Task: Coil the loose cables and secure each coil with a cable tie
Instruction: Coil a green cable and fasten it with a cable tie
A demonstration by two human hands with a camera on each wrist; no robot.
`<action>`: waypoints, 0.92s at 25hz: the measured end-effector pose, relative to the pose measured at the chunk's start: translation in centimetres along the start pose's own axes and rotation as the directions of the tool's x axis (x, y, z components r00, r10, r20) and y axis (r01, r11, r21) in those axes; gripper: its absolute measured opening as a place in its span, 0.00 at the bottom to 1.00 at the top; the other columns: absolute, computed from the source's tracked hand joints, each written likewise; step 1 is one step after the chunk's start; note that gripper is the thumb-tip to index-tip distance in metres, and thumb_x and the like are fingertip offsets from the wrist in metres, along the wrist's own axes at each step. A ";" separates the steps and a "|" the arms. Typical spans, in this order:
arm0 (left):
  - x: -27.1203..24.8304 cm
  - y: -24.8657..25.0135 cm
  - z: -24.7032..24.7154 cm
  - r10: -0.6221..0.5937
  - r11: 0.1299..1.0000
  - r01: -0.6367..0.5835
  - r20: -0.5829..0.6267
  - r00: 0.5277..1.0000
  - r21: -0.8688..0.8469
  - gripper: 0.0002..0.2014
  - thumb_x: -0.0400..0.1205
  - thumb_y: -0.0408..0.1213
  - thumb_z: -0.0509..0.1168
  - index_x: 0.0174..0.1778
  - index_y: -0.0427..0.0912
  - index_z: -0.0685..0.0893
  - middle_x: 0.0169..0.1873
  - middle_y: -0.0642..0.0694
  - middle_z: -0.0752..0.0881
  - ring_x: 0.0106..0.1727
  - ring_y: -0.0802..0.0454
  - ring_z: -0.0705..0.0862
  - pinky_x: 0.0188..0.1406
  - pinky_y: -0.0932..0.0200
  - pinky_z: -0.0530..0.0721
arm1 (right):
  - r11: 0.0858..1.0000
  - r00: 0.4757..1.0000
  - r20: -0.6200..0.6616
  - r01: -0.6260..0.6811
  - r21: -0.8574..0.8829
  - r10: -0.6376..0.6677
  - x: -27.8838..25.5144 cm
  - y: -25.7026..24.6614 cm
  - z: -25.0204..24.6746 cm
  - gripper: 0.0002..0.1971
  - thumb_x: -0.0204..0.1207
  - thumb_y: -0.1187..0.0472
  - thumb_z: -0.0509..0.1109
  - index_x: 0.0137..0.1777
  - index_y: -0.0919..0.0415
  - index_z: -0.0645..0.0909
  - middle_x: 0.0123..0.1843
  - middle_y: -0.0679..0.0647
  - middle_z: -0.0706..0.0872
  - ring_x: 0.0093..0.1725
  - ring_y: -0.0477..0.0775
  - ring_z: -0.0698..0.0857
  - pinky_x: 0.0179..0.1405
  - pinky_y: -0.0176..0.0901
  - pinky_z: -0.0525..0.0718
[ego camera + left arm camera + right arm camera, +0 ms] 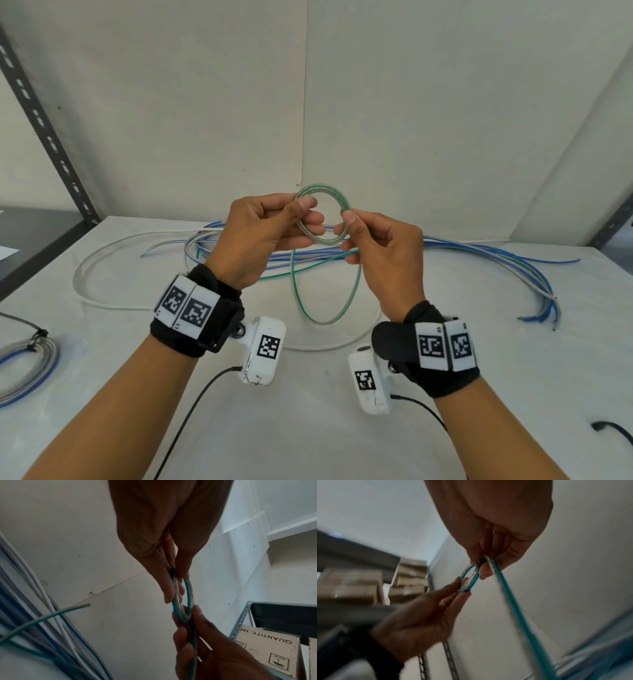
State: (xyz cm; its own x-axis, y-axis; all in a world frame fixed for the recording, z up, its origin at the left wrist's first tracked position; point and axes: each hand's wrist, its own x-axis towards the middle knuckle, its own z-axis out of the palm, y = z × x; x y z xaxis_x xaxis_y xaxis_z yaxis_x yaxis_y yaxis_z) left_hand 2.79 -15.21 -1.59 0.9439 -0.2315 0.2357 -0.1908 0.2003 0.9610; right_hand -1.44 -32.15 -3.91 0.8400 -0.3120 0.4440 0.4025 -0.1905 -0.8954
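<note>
A small coil of green-and-clear cable (323,195) is held up above the table between both hands. My left hand (274,229) pinches its left side between thumb and fingers, seen close in the left wrist view on the coil (182,599). My right hand (373,240) pinches the right side, where the cable's loose tail (308,301) hangs down in a loop to the table. In the right wrist view the coil (470,579) shows with the tail (513,601) running down, blurred.
Loose blue, white and green cables (479,253) lie spread across the white table (308,428) behind the hands. A tied coil (27,363) sits at the left edge. A black cable end (613,428) lies at right. Metal shelving (44,130) and cardboard boxes (267,650) flank the table.
</note>
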 end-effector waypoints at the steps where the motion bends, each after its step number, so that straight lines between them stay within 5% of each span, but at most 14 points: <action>1: 0.0 -0.1 0.1 -0.012 1.000 0.012 0.002 1.000 -0.020 0.09 0.84 0.37 0.68 0.53 0.37 0.90 0.42 0.40 0.93 0.44 0.46 0.94 0.48 0.53 0.93 | 0.992 0.997 0.028 -0.077 0.097 0.074 -0.1 -0.2 0.0 0.07 0.84 0.59 0.71 0.51 0.58 0.91 0.43 0.56 0.94 0.34 0.50 0.85 0.31 0.38 0.84; 6: 0.0 -0.5 0.5 -0.038 0.997 0.039 0.014 0.999 -0.069 0.08 0.86 0.37 0.66 0.54 0.38 0.89 0.43 0.42 0.93 0.45 0.48 0.94 0.44 0.58 0.91 | 0.905 0.958 0.146 -0.283 0.316 0.249 0.1 -0.5 -0.3 0.10 0.84 0.59 0.70 0.55 0.62 0.90 0.43 0.55 0.91 0.35 0.47 0.79 0.33 0.37 0.79; 10: 0.1 -0.7 0.5 0.045 0.998 -0.048 0.061 0.997 0.051 0.12 0.85 0.36 0.69 0.61 0.34 0.87 0.48 0.37 0.93 0.50 0.43 0.93 0.52 0.51 0.91 | 0.996 0.995 0.091 -0.051 0.071 0.044 0.9 -0.3 -1.4 0.07 0.83 0.60 0.72 0.49 0.61 0.91 0.38 0.51 0.91 0.32 0.43 0.80 0.33 0.35 0.77; 12: 0.1 -0.7 0.5 0.056 0.984 -0.074 0.111 0.992 0.162 0.14 0.86 0.39 0.68 0.61 0.32 0.85 0.44 0.37 0.92 0.46 0.42 0.92 0.54 0.47 0.90 | 0.984 0.981 0.178 0.107 -0.142 -0.081 1.3 -0.3 -2.3 0.06 0.81 0.61 0.74 0.47 0.60 0.92 0.35 0.47 0.90 0.32 0.38 0.81 0.36 0.31 0.77; 16: -0.4 -1.0 1.0 -0.066 0.935 -0.033 0.265 0.962 0.352 0.23 0.90 0.53 0.56 0.42 0.36 0.81 0.27 0.45 0.81 0.31 0.50 0.81 0.57 0.33 0.87 | 0.906 0.893 0.447 0.228 -0.357 -0.049 1.2 -0.9 -2.9 0.04 0.79 0.59 0.77 0.47 0.57 0.92 0.34 0.47 0.90 0.31 0.45 0.81 0.33 0.29 0.74; 20: -0.7 -0.8 1.5 -0.111 0.901 -0.015 0.265 0.958 0.433 0.24 0.91 0.53 0.54 0.34 0.40 0.73 0.28 0.47 0.66 0.28 0.55 0.69 0.44 0.51 0.90 | 0.894 0.883 0.466 0.255 -0.368 -0.061 0.7 -1.4 -2.4 0.04 0.79 0.58 0.77 0.47 0.56 0.93 0.27 0.36 0.85 0.27 0.40 0.80 0.31 0.27 0.72; 23: -0.7 -0.4 1.3 -0.081 0.860 -0.065 0.262 0.962 0.506 0.26 0.91 0.54 0.52 0.33 0.38 0.72 0.32 0.42 0.66 0.32 0.52 0.70 0.39 0.63 0.85 | 0.892 0.894 0.439 0.269 -0.365 -0.090 0.5 -1.4 -2.3 0.03 0.79 0.57 0.77 0.47 0.53 0.93 0.28 0.39 0.85 0.27 0.42 0.78 0.29 0.29 0.72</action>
State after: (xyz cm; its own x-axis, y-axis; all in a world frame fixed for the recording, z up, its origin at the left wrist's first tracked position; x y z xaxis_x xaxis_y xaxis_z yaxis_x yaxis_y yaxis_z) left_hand 1.87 -16.36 -1.99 0.8524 -0.4886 0.1865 -0.3623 -0.2945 0.8843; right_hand -2.42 -34.16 -2.34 0.8747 0.1470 0.4619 0.4517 -0.5931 -0.6665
